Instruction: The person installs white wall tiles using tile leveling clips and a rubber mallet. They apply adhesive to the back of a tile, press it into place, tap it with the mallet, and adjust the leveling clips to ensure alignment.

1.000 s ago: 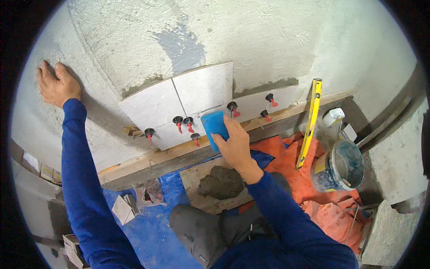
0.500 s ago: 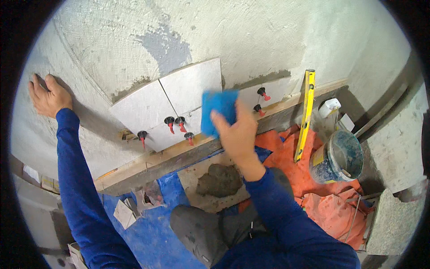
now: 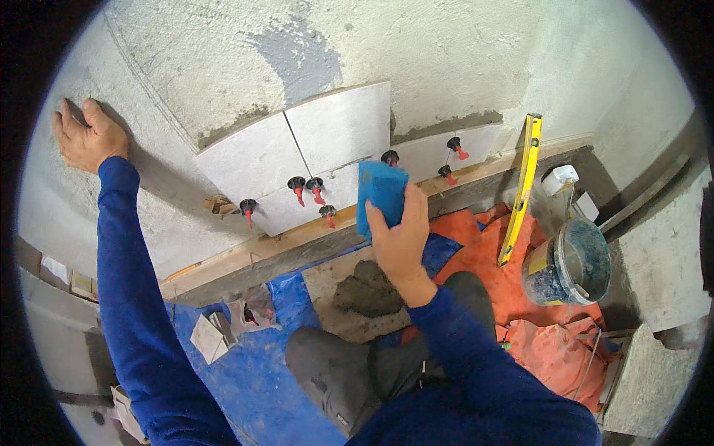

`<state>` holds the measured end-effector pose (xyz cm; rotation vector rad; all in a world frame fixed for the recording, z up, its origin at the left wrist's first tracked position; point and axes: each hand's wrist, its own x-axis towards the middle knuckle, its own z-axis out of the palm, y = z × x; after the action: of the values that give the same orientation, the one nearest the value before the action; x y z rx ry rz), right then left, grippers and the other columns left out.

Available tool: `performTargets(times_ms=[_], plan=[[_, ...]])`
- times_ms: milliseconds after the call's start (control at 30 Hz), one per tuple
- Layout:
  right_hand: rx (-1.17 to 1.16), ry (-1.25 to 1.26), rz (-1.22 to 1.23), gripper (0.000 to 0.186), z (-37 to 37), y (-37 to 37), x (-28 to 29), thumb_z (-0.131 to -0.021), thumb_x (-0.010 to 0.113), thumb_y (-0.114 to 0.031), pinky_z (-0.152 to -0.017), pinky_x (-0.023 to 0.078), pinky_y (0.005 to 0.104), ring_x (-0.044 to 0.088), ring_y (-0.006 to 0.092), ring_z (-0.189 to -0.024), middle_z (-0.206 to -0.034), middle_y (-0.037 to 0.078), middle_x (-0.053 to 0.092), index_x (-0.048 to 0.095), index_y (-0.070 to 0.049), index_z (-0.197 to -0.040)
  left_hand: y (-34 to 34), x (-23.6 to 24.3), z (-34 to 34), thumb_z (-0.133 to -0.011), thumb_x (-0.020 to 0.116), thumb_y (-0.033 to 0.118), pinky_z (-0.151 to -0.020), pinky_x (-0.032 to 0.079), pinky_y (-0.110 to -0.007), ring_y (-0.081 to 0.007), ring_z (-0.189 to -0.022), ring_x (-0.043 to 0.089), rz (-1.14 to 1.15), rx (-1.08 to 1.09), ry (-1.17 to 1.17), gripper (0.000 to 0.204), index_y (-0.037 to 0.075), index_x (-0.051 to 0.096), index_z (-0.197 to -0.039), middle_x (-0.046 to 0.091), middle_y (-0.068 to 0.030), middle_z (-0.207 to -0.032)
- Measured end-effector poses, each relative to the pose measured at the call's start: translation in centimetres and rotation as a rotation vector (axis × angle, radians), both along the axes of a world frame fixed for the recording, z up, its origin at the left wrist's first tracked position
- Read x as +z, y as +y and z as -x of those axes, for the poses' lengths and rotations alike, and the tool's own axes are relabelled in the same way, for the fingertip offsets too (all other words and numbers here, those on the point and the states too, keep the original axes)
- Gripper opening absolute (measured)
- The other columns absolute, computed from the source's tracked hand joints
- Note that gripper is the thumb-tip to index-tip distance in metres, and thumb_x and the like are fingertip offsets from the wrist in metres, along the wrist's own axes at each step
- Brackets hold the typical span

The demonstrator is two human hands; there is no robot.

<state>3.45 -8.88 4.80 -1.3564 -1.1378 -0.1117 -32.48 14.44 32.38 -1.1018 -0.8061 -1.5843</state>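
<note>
A person's two bare hands, in blue sleeves, work at a rough plaster wall (image 3: 439, 67); the left hand (image 3: 89, 135), at the upper left of the frame, lies against the side wall (image 3: 59, 215), its fingers slightly bent and a little apart, with nothing in their hold; the right hand (image 3: 404, 241), at the centre, grips a blue sponge (image 3: 381, 195), thumb on the near face and the other fingers mostly hidden round the right edge; the sponge is at mid-frame, tilted, in front of the pale tiles (image 3: 338, 123), and whether it touches them I cannot tell.

The tiles stand in two rows across the middle, the upper row shorter; black clips with red handles (image 3: 315, 189) sit along their joints; below them a wooden strip (image 3: 216, 262) slopes up to the right.

Under the right hand, at lower centre, a mound of grey mortar (image 3: 368, 288) lies on a board (image 3: 326, 279); a blue sheet (image 3: 223, 394) covers the floor at lower left, with tile pieces (image 3: 210, 338) and a plastic bag (image 3: 253, 308) on it; right of centre, a yellow level (image 3: 523, 189) slants above an orange sheet (image 3: 483, 245), beside a smeared bucket (image 3: 539, 279).
</note>
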Motion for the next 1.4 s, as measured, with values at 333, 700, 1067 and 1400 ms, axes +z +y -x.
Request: performTargets(times_ms=[333, 700, 1067, 1400], plan=[[-0.15, 0.208, 0.019, 0.061, 2.7, 4.2, -1.7, -0.088, 0.075, -0.018, -0.101, 0.045, 0.0506, 0.053, 0.0451, -0.115, -0.125, 0.027, 0.052, 0.046, 0.009, -0.135, -0.1, 0.1, 0.1, -0.094, 0.055, 0.051, -0.119, 0.032, -0.052, -0.0379, -0.14, 0.049, 0.011, 0.001, -0.008, 0.061, 0.011, 0.066, -0.139, 0.055, -0.0206, -0.15], [0.142, 0.113, -0.018, 0.045, 2.6, 5.5, -2.2, -0.09, 0.072, -0.015, -0.093, 0.049, 0.0436, 0.061, 0.039, -0.105, -0.117, 0.024, 0.059, 0.056, 0.007, -0.125, 0.7, 0.4, 0.8, -0.092, 0.057, 0.051, -0.116, 0.037, -0.05, -0.0403, -0.136, 0.053, -0.036, 0.016, 0.013, 0.062, 0.007, 0.069, -0.134, 0.059, -0.0231, -0.145], [0.431, 0.182, -0.056, 0.064, -2.0, -0.3, -0.9, -0.09, 0.071, -0.007, -0.1, 0.049, 0.0416, 0.062, 0.0359, -0.115, -0.131, 0.02, 0.06, 0.049, -0.001, -0.149, 1.2, 0.4, 1.1, -0.091, 0.055, 0.051, -0.117, 0.033, -0.055, -0.0381, -0.137, 0.053, -0.04, -0.006, 0.009, 0.061, 0.011, 0.068, -0.136, 0.058, -0.0216, -0.146], [0.322, -0.328, -0.039, 0.053, -1.6, 4.9, -0.4, -0.089, 0.069, -0.005, -0.092, 0.053, 0.0427, 0.063, 0.0405, -0.107, -0.128, 0.024, 0.058, 0.066, -0.024, -0.139, 0.9, 0.4, 0.5, -0.091, 0.054, 0.052, -0.116, 0.034, -0.054, -0.0383, -0.136, 0.053, -0.046, -0.051, -0.012, 0.063, 0.01, 0.069, -0.135, 0.06, -0.0223, -0.144]])
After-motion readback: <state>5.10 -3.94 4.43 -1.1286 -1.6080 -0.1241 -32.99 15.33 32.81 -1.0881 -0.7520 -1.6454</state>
